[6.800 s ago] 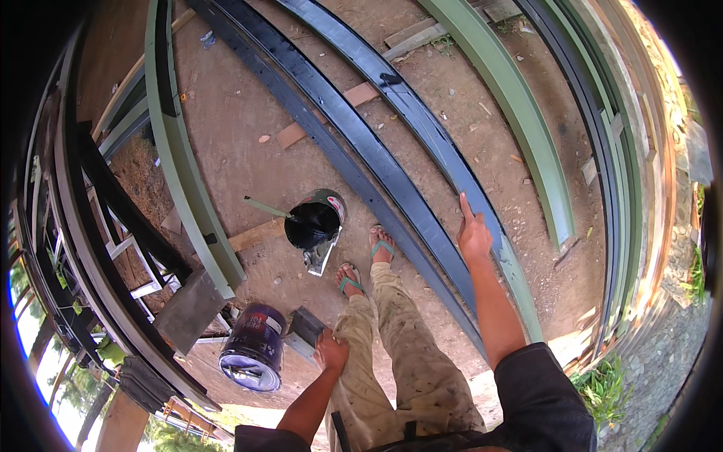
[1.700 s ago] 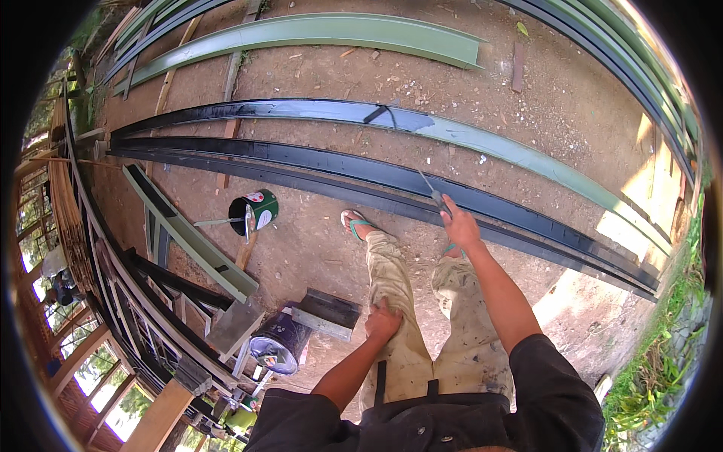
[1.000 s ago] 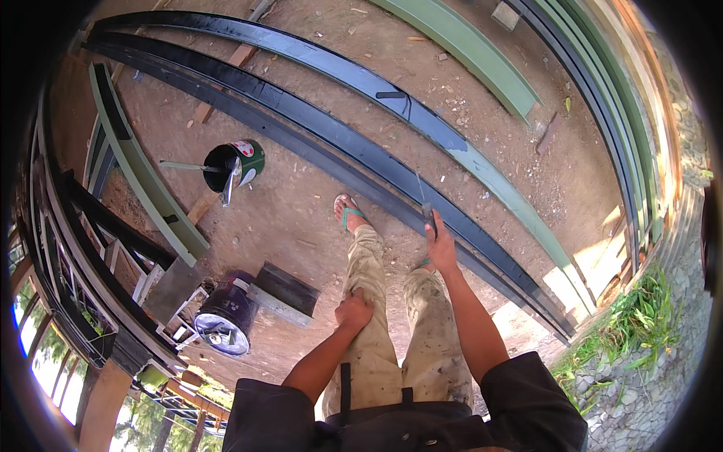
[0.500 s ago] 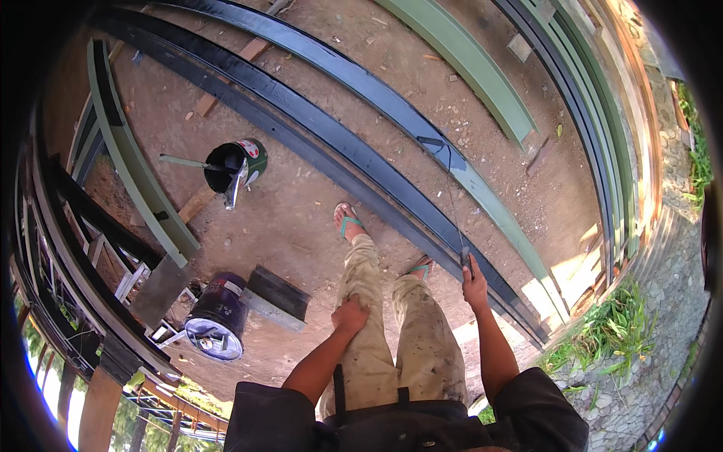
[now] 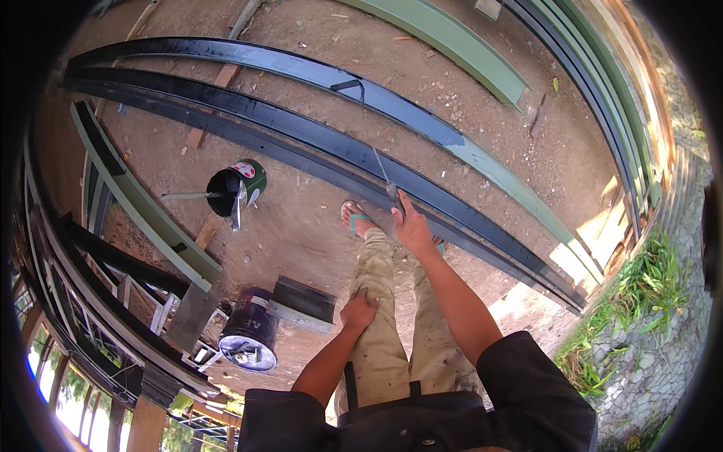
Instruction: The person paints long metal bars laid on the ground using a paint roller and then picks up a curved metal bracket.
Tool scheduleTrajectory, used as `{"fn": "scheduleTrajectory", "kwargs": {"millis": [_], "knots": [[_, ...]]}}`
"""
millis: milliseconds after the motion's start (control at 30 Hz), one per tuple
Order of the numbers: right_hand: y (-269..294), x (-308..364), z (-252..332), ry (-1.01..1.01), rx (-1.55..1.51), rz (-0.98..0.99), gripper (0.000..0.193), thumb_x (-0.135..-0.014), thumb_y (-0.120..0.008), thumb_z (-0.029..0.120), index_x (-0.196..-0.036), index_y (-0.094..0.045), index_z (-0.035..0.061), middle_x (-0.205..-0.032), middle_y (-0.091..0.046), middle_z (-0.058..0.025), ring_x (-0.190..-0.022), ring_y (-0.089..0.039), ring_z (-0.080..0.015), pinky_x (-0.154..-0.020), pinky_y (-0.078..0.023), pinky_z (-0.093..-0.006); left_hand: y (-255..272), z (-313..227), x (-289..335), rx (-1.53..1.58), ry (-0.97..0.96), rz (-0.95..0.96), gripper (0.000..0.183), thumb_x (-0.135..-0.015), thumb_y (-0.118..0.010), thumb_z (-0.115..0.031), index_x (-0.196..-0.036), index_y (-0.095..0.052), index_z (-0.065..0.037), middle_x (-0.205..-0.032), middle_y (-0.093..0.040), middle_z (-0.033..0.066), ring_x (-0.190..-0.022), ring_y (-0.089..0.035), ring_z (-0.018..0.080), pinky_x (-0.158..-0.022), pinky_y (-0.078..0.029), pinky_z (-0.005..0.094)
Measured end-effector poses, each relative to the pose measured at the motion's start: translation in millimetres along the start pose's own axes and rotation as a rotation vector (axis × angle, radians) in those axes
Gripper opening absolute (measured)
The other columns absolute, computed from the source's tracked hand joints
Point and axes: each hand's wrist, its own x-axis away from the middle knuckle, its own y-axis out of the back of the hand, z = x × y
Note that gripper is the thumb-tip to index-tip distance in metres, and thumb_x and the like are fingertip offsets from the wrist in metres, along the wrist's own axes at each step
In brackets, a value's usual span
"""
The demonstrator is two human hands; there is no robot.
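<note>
My right hand (image 5: 410, 222) is closed round the dark handle of a paint roller (image 5: 393, 197). Its thin metal rod reaches forward over the near dark beams, and the black roller head lies on a long steel channel beam (image 5: 422, 120). Most of that beam is coated glossy black; its right end is still pale green. My left hand (image 5: 358, 310) rests on my left thigh, holding no tool, fingers laid over the trouser cloth. Left of my feet stands an open paint bucket (image 5: 252, 175), black inside, with a green stick across its mouth.
Two dark beams (image 5: 301, 139) run between my feet and the painted beam. A green channel (image 5: 151, 215) lies at left, beside a purple paint bucket (image 5: 248, 320) and a short dark channel piece (image 5: 305, 300). More green beams (image 5: 444, 45) lie far off. Grass (image 5: 640, 294) borders stone paving at right.
My right hand has drawn in and leftward with the roller, whose head has slid left along the beam. My view has shifted too. The left hand stays on the thigh.
</note>
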Motion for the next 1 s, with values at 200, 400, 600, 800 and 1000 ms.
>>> {"fn": "scheduleTrajectory", "kwargs": {"millis": [200, 400, 600, 800, 1000], "knots": [[55.0, 38.9, -79.8, -0.133, 0.117, 0.005, 0.062, -0.103, -0.058, 0.036, -0.162, -0.04, 0.0286, -0.098, -0.072, -0.0328, -0.09, -0.069, -0.0557, -0.081, -0.055, -0.064, -4.1, -13.6, 6.9, -0.106, -0.015, -0.007, 0.069, -0.096, -0.063, -0.057, -0.153, -0.053, -0.02, -0.15, -0.059, 0.0181, -0.132, -0.062, 0.0386, -0.105, -0.052, 0.0519], [149.2, 159.2, -283.0, -0.125, 0.106, -0.129, 0.058, -0.105, -0.056, 0.03, -0.16, -0.043, 0.0189, -0.111, -0.072, -0.0326, -0.102, -0.069, -0.0525, -0.083, -0.058, -0.0571, -21.8, -29.8, 9.3, -0.208, -0.012, -0.006, 0.067, -0.096, -0.063, -0.056, -0.15, -0.055, -0.018, -0.148, -0.06, 0.0193, -0.131, -0.062, 0.0392, -0.104, -0.053, 0.0515], [111.9, 166.0, -258.3, -0.154, -0.134, -0.124, 0.06, -0.104, -0.058, 0.027, -0.161, -0.042, 0.018, -0.108, -0.071, -0.0351, -0.094, -0.07, -0.054, -0.079, -0.057, -0.058, -45.9, -52.6, 15.7, -0.329, 0.013, -0.016, 0.068, -0.096, -0.063, -0.056, -0.15, -0.055, -0.017, -0.148, -0.06, 0.0212, -0.129, -0.064, 0.0404, -0.104, -0.053, 0.0517], [56.7, 118.5, -204.1, -0.183, 0.01, -0.107, 0.062, -0.104, -0.057, 0.035, -0.163, -0.038, 0.0281, -0.104, -0.071, -0.0354, -0.097, -0.07, -0.0534, -0.093, -0.054, -0.0609, -88.0, -60.9, 19.9, -0.382, -0.021, -0.105, 0.066, -0.096, -0.063, -0.056, -0.15, -0.056, -0.018, -0.143, -0.063, 0.0217, -0.125, -0.066, 0.0421, -0.102, -0.054, 0.0532], [133.2, 171.2, -319.1, -0.368, 0.034, -0.053, 0.063, -0.103, -0.059, 0.035, -0.163, -0.037, 0.0376, -0.091, -0.072, -0.0337, -0.091, -0.071, -0.0524, -0.082, -0.056, -0.0625, -121.5, -92.6, 29.1, -0.414, 0.01, -0.166, 0.057, -0.098, -0.06, -0.053, -0.143, -0.061, -0.018, -0.141, -0.064, 0.0208, -0.124, -0.066, 0.0438, -0.1, -0.055, 0.0538]]}}
